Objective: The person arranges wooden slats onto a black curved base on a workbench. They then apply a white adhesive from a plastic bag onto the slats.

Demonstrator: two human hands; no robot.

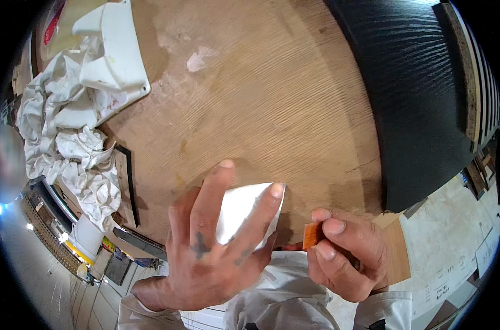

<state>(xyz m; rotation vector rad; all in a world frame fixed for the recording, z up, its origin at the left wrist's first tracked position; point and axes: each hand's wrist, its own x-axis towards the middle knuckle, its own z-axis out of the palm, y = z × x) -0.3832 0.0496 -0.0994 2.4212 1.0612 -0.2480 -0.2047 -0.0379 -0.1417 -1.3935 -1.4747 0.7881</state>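
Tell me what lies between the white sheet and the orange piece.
In the head view, shadowed wooden tabletop lies between the white sheet and the orange piece.

Tabletop (272, 110) is brown with streaked grain. Right edge: black panel (420, 121), fine grain lines. Left edge: white cloth (85, 146), white plastic piece (115, 60). Near front edge: white sheet (239, 209), orange block (311, 236).

The person near me has both forearms drawn in close, each wrist emerging from a white sleeve (385, 311). I see the left hand (214, 269) back upward, two fingers stretched forward and spread apart, dark marks near its knuckles. Beside it, well clear, the right hand (363, 246) is half curled, thumb and fingertips gathered in a firm pinch.
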